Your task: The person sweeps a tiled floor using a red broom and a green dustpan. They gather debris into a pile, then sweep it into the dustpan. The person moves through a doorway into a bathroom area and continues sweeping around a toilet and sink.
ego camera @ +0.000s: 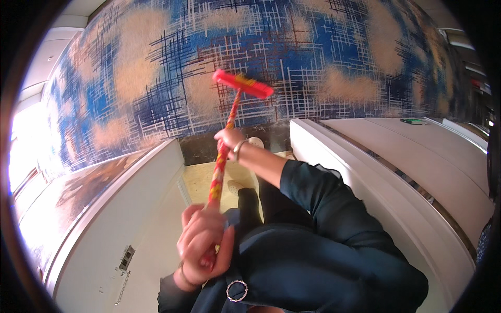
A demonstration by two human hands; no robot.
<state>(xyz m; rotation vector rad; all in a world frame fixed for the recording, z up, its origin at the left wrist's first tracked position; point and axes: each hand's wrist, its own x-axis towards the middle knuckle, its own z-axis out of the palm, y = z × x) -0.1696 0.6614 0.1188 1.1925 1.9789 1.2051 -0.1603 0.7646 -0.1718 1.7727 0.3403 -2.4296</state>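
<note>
Both my hands grip the red, yellow-patterned handle (217, 180) of a long brush or broom. My left hand (203, 242) is wrapped around its lower end, close to my body. Farther up the handle, my right hand (231, 141) holds on, with a bracelet at the wrist. The pinkish-red head (242, 84) is at the far end, over a blue, beige and white patterned carpet (332, 58). Whether the head touches the carpet I cannot tell. Its working side is hidden.
White panels stand on my left (129, 207) and right (332, 152). A phone-like device (413, 121) lies on the right-hand ledge (430, 156). An outlet box (126, 258) and a short chain (123, 287) are on the left panel. Under my feet is a plywood floor (207, 172).
</note>
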